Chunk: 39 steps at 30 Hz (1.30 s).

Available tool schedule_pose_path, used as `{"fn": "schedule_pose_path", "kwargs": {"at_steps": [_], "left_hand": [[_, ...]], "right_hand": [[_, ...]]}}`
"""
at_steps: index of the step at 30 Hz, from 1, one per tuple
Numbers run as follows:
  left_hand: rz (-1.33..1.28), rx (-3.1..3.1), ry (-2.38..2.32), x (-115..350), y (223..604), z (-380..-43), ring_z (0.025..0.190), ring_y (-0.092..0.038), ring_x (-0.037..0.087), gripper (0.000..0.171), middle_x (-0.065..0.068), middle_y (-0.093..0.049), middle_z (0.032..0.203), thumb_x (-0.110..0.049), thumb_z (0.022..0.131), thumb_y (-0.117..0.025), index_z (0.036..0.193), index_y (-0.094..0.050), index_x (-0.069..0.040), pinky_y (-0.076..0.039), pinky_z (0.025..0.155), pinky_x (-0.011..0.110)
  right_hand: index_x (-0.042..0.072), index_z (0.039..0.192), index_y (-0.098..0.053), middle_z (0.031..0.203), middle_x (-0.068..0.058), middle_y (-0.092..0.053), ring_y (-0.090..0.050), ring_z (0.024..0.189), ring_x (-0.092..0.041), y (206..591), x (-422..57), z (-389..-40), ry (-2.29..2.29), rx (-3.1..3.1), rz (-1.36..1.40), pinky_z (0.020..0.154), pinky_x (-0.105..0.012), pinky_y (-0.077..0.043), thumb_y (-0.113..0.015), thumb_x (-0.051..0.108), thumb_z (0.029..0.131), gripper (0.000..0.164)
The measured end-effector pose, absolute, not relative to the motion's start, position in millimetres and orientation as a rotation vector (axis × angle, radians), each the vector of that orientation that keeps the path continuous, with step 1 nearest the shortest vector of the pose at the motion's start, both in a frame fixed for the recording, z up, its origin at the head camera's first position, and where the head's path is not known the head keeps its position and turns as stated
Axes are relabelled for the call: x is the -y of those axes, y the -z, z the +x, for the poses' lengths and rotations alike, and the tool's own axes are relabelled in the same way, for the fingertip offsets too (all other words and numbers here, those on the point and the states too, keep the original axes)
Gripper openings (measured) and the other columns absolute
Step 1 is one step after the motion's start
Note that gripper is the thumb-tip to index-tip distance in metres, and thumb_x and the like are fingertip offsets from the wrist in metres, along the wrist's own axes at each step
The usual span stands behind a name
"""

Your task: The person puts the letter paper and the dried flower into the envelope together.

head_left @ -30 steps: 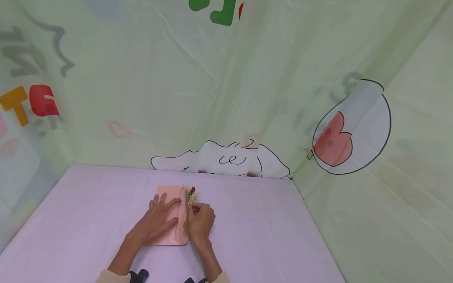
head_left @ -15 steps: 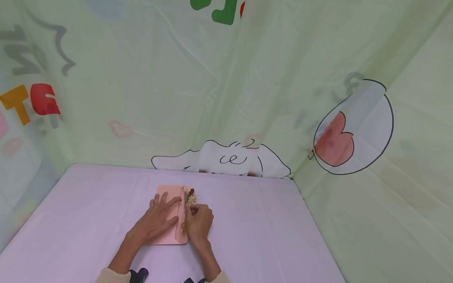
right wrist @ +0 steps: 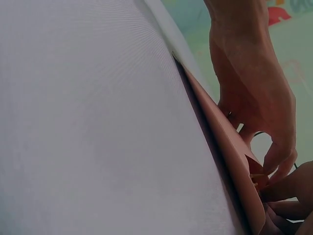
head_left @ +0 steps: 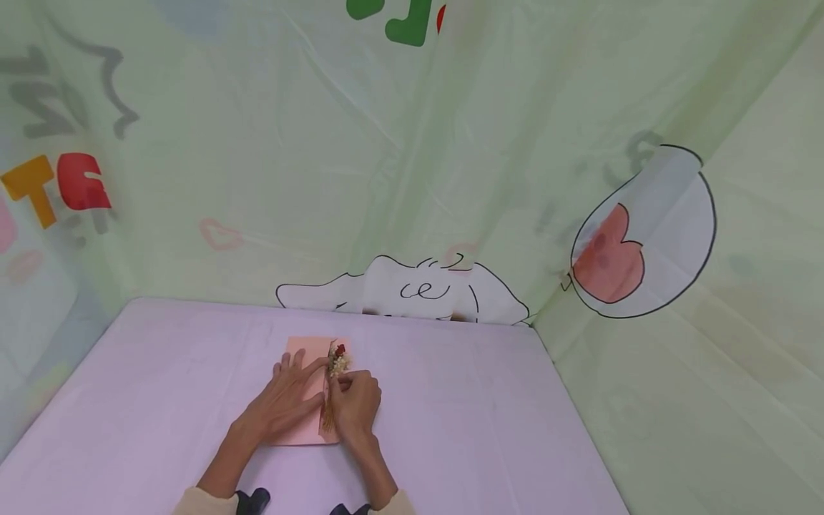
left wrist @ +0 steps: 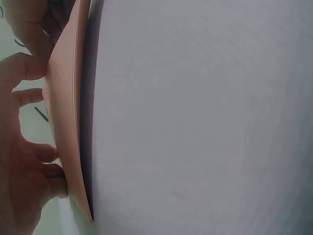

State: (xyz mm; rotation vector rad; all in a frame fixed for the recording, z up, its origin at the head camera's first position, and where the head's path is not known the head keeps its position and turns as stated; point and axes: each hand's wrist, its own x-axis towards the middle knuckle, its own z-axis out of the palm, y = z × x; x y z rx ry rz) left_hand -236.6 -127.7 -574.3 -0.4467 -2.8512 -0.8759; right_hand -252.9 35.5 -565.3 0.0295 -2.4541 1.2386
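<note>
A pink paper folder or envelope (head_left: 309, 348) lies on the table in the head view, with a flap along its right part. My left hand (head_left: 283, 400) rests on it, fingers spread, index finger and thumb at the flap's edge. A small bunch of dried flowers (head_left: 338, 363), with a red bloom and cream sprigs, lies along that edge. Its stems are pinched between the thumb and curled fingers of my right hand (head_left: 357, 404), which partly hides them. In the right wrist view, the flap (right wrist: 252, 169) stands slightly raised near the fingertips.
A pale lilac cloth covers the table (head_left: 483, 415). Behind it hangs a light green curtain (head_left: 290, 157) printed with letters and cartoon figures. Dark straps (head_left: 253, 502) sit at both wrists below beige sleeves (head_left: 207, 502).
My right hand has shifted slightly left with the dried flowers, bringing them from the folder's right side up to the flap's edge. The left hand has stayed in place.
</note>
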Motion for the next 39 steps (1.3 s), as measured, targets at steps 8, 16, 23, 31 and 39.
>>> {"fn": "schedule_pose_path", "kwargs": {"at_steps": [8, 16, 23, 31, 39], "left_hand": [[-0.441, 2.841, 0.893, 128.2, 572.7, -235.1, 0.157, -0.026, 0.069, 0.059, 0.039, -0.032, 0.171, -0.04, 0.107, -0.066, 0.161, -0.051, -0.021, -0.026, 0.128, 0.077], [-0.424, 2.843, 0.944, 129.1, 571.2, -232.0, 0.16, -0.022, 0.065, 0.061, 0.038, -0.03, 0.173, -0.039, 0.107, -0.065, 0.163, -0.05, -0.02, -0.023, 0.129, 0.077], [-0.44, 2.811, 0.927, 128.7, 571.7, -231.5, 0.158, -0.027, 0.066, 0.061, 0.038, -0.032, 0.171, -0.038, 0.107, -0.065, 0.163, -0.05, -0.02, -0.026, 0.128, 0.077], [-0.447, 2.794, 0.936, 129.4, 572.8, -232.9, 0.158, -0.028, 0.066, 0.06, 0.039, -0.032, 0.171, -0.035, 0.107, -0.066, 0.163, -0.05, -0.022, -0.027, 0.127, 0.078], [-0.453, 2.782, 0.927, 128.4, 573.2, -233.6, 0.157, -0.027, 0.068, 0.06, 0.039, -0.031, 0.171, -0.034, 0.107, -0.066, 0.163, -0.051, -0.02, -0.027, 0.127, 0.078]], "right_hand": [[0.003, 0.082, -0.086, 0.063, -0.003, -0.075, -0.058, 0.051, 0.0, 566.8, -30.1, -254.4, -1.258, 2.482, 0.026, 0.05, -0.02, -0.047, -0.088, 0.006, 0.086, 0.006], [0.005, 0.082, -0.087, 0.065, -0.002, -0.077, -0.061, 0.053, -0.001, 566.8, -24.9, -258.2, -1.282, 2.515, 0.012, 0.053, -0.022, -0.049, -0.088, 0.008, 0.087, 0.006], [0.003, 0.085, -0.086, 0.069, -0.003, -0.077, -0.06, 0.057, 0.0, 565.0, -26.2, -261.9, -1.343, 2.569, 0.086, 0.054, -0.019, -0.049, -0.084, 0.003, 0.09, 0.005], [0.002, 0.088, -0.086, 0.071, -0.001, -0.077, -0.06, 0.062, -0.001, 560.1, -29.8, -267.2, -1.398, 2.634, 0.165, 0.059, -0.021, -0.051, -0.08, -0.002, 0.087, 0.007], [0.001, 0.091, -0.087, 0.074, -0.002, -0.079, -0.064, 0.068, -0.001, 570.5, -34.3, -276.9, -1.375, 2.606, 0.334, 0.063, -0.022, -0.055, -0.077, -0.003, 0.083, 0.013]]}}
